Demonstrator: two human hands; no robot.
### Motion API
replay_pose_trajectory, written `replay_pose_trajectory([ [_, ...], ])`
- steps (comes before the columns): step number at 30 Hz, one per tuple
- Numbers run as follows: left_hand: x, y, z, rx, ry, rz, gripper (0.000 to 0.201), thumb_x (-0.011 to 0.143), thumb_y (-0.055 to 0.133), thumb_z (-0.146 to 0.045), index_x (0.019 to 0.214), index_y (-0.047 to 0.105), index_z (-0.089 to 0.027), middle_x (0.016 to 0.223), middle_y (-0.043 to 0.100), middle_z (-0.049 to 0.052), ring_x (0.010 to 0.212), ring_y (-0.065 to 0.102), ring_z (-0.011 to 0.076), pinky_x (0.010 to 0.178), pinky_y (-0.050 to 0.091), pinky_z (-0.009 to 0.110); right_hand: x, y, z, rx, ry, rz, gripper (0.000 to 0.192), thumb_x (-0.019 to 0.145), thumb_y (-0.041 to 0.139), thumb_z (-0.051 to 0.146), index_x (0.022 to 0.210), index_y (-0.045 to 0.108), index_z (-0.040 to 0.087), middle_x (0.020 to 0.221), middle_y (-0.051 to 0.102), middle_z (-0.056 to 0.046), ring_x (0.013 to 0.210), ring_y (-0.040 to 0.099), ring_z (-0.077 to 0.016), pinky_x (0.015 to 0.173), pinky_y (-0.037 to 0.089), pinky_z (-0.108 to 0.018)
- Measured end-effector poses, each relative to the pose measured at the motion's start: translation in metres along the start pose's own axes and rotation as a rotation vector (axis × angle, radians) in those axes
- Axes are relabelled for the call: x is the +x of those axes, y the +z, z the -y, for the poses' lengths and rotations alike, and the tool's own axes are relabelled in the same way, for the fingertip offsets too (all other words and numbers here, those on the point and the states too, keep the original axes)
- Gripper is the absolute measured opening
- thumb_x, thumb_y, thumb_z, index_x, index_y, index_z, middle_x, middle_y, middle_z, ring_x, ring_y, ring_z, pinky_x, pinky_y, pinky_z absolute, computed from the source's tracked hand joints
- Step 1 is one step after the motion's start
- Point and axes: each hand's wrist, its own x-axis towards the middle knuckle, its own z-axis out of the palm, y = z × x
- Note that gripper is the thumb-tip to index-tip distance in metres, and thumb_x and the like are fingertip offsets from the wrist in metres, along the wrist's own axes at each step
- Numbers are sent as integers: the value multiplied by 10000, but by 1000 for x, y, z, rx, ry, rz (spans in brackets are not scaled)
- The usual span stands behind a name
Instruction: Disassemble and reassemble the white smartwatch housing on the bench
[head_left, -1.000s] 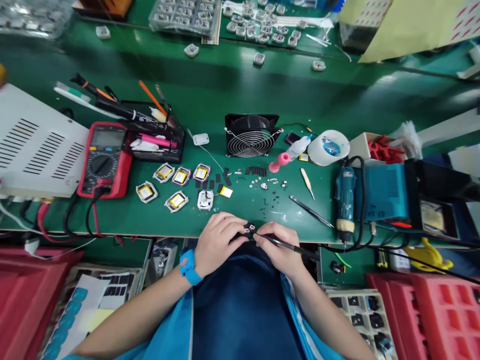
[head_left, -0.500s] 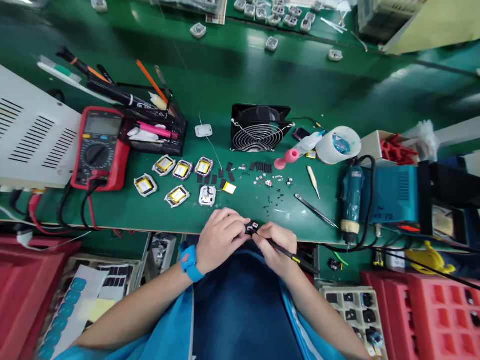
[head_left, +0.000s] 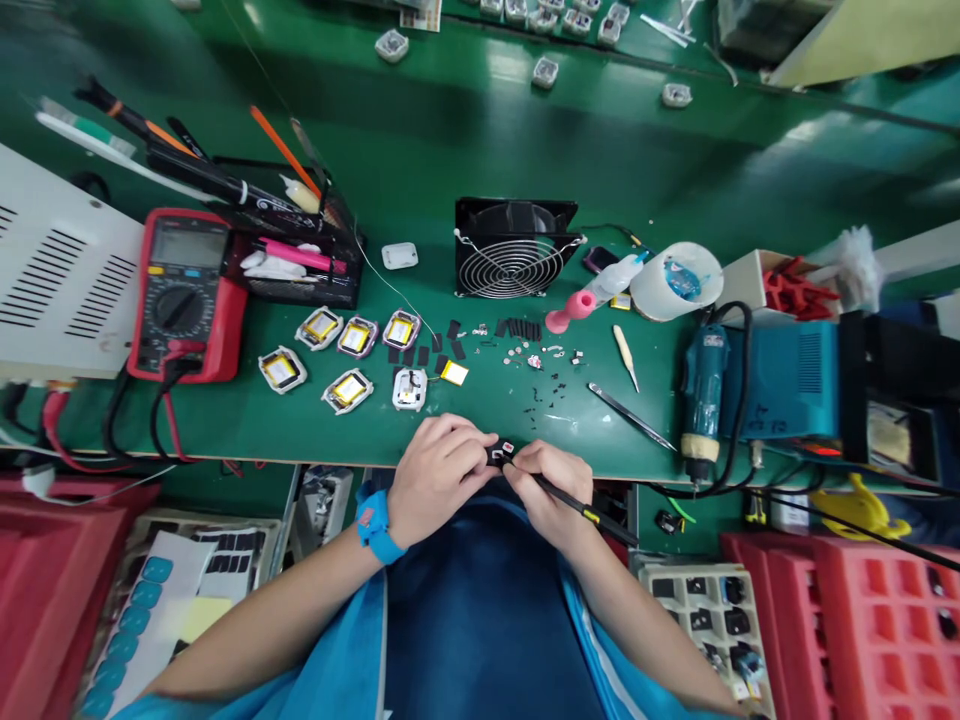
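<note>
Hands barely shifted; left hand [head_left: 435,480] pinches small black part [head_left: 499,453] steady, right hand [head_left: 551,490] grips black tweezers [head_left: 581,510], tip at part.

Green bench [head_left: 465,150]; red multimeter [head_left: 184,298]; black fan [head_left: 516,248]; pink bulb [head_left: 564,315]; blue wristband [head_left: 373,527].

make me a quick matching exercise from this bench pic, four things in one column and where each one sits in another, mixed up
Things:
1. multimeter
2. fan
3. electric screwdriver
4. small black part

Places:
A. far right of the green bench, beside the blue box
B. pinched between the left hand and the right hand at the near edge
C. left side, next to the white vented case
D. middle of the bench, behind the scattered tiny parts

Pairs: 1-C, 2-D, 3-A, 4-B
</note>
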Motion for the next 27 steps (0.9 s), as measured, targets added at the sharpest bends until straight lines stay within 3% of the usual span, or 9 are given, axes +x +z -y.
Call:
replay_pose_trajectory([
  [17, 0, 0, 0, -10, 9, 1, 255, 935, 739, -191, 784, 534, -201, 1092, 763, 18, 1005, 614, 236, 846, 435, 393, -1, -2, -1, 31, -29, 27, 260, 905, 605, 96, 698, 527, 231, 645, 619, 21, 556, 589, -120, 559, 458, -245],
  [27, 0, 0, 0, -4, 15, -1, 268, 915, 762, -177, 770, 537, -197, 1075, 763, 15, 1000, 615, 225, 848, 435, 384, -1, -1, -1, -12, -68, -47, 251, 901, 612, 104, 691, 547, 224, 626, 624, 27, 528, 595, -112, 537, 472, -230],
])
